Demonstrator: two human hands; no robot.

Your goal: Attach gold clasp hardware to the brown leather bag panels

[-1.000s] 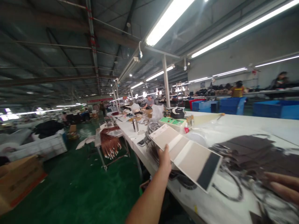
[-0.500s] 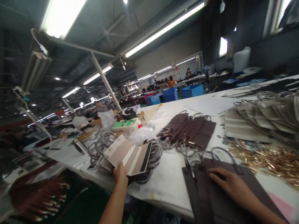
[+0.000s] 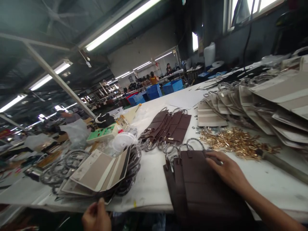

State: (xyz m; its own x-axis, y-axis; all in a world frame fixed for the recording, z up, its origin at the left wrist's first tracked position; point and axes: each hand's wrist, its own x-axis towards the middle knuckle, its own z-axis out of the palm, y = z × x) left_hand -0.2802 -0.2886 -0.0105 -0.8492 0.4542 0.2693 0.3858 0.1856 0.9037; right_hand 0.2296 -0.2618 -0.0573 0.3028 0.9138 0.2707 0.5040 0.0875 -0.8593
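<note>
My left hand (image 3: 97, 216) is low at the table's front edge, its fingers curled in with nothing visible in them. Just above it is a pile of beige-lined bag pieces (image 3: 96, 170) with pale strips and a dark strip, the top one lying unfolded. My right hand (image 3: 225, 168) rests on a dark brown bag (image 3: 199, 179) with a looped, wrapped handle (image 3: 193, 141), fingers stretched along its upper right side. The bag's lower part reaches over the table's front edge. More brown bag pieces (image 3: 172, 126) lie fanned out behind.
A heap of small gold metal fittings (image 3: 231, 141) and a dark rod-like tool (image 3: 284, 165) lie at right. Stacked beige bag pieces (image 3: 284, 96) stand beyond. A white fan (image 3: 124, 141) and a green-topped box (image 3: 102, 133) are at left. People work far back near blue bins (image 3: 154, 91).
My left hand has let go of the unfolded beige bag piece, which now lies on the pile, and has drawn back toward me. My right hand stays on the brown bag. The view has turned right.
</note>
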